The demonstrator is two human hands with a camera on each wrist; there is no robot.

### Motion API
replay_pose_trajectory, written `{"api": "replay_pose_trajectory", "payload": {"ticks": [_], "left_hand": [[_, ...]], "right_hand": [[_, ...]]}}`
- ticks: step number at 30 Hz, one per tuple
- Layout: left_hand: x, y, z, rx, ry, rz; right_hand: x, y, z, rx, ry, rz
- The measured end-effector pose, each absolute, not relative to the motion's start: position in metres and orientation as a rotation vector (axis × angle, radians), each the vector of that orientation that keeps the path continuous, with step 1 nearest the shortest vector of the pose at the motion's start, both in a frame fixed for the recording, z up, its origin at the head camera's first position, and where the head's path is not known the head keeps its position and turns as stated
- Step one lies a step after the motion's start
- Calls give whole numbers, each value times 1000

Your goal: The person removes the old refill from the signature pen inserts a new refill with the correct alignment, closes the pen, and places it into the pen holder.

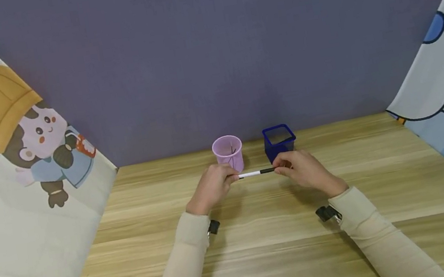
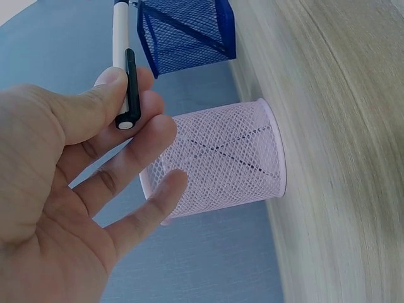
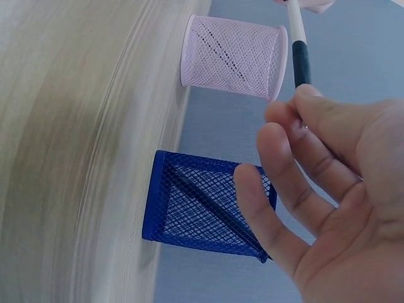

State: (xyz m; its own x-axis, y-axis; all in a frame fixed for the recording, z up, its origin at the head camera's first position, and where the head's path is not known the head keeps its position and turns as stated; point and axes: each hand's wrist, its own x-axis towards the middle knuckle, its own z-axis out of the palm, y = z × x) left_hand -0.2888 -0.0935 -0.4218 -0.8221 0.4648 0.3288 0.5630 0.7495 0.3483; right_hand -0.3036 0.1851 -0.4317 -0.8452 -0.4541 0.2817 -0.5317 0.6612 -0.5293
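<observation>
The pen (image 2: 120, 47) shows its round end (image 2: 126, 125) (left wrist view only).

The pen (image 2: 120, 41) has a smooth, faintly glossy barrel, plastic by its look. The pink cup (image 2: 221, 167) and blue holder (image 3: 189, 224) are both open mesh — seemingly coated metal — with smooth, solid rims. The tabletop (image 1: 268, 266) shows wood grain under a low sheen. The backdrop (image 1: 234, 49) looks like matt cloth; the sleeves (image 1: 181, 266) are matt, creased fabric.

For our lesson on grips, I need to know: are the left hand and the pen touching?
Touching. The left wrist view shows the left hand holding the pen, thumb against the white barrel.
</observation>
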Motion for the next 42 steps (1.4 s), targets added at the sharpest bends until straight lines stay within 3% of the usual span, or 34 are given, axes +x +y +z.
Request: {"api": "replay_pose_trajectory", "payload": {"ticks": [42], "left_hand": [[-274,-102,-415,-849,-2730,-655]], "right_hand": [[-282,176,-424,772,-2776,877]]}}
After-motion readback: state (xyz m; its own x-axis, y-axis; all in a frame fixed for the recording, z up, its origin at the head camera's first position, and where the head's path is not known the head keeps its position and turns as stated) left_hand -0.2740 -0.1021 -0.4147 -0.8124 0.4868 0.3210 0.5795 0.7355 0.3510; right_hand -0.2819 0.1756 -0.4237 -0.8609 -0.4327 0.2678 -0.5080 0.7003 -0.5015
